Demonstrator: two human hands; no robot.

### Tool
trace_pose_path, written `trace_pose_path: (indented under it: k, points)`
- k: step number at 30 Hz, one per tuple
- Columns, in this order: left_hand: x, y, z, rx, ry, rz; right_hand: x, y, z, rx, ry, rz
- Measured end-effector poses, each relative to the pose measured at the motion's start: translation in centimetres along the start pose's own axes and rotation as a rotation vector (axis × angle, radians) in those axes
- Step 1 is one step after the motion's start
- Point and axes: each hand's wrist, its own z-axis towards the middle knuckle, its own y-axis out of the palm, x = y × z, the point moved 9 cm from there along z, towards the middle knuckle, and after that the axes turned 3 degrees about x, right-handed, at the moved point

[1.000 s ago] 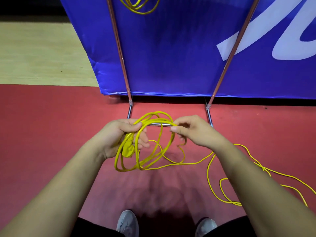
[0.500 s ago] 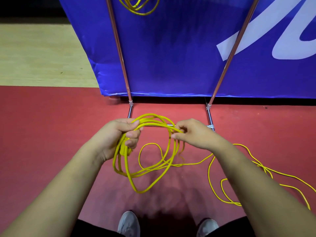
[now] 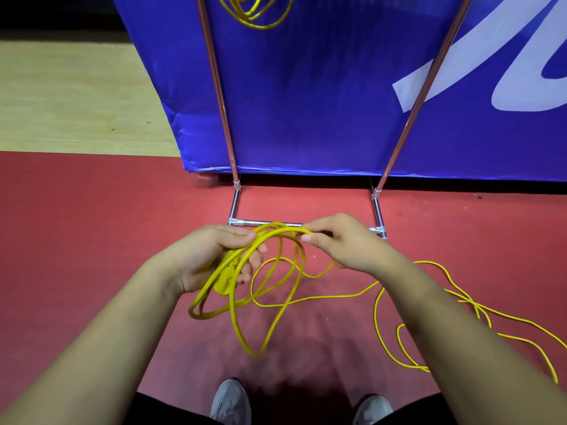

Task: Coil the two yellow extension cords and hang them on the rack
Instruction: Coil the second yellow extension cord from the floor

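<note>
My left hand [image 3: 211, 256] grips a bundle of loops of a yellow extension cord [image 3: 236, 329], with its yellow plug against my palm. My right hand [image 3: 343, 240] pinches the same cord at the top of the loops, close to my left thumb. The loops hang below both hands, and the longest reaches down towards my shoes. The rest of this cord trails loose over the red floor to the right [image 3: 429, 329]. A second yellow cord [image 3: 260, 13] hangs coiled at the top edge, on the metal rack [image 3: 221, 96] in front of me.
A blue banner [image 3: 322, 102] stands right behind the rack's two slanted poles. The rack's chrome base bar [image 3: 260, 223] lies on the red floor just beyond my hands. Pale wooden flooring [image 3: 76, 96] lies at the far left. My grey shoes [image 3: 230, 403] show at the bottom.
A new, longer loop has formed and dropped below the bundle. My right hand has brought the cord up to my left hand, and the loose cord on the floor has shifted slightly.
</note>
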Motion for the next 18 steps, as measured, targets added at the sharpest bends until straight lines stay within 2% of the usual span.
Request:
trace_pose_path:
  k: [4,8,11,13,18]
  points:
    - [0.1,1.9,-0.1,-0.074,0.042,-0.007,-1.6,-0.4,0.5,0.100,-0.079,-0.095]
    - [1.5,2.4,-0.4,-0.124,0.105,-0.069,2.7,-1.3,0.7,0.149,0.006,-0.137]
    - [2.4,0.9,-0.7,-0.003,0.150,-0.108,8.1,-1.5,0.2,0.150,0.194,-0.213]
    - [2.9,0.1,-0.9,0.042,0.179,-0.170,11.2,-1.3,-0.3,0.157,0.296,-0.173]
    - [4.2,-1.0,-0.6,0.124,0.305,-0.231,13.8,0.5,-0.7,0.108,0.396,-0.082]
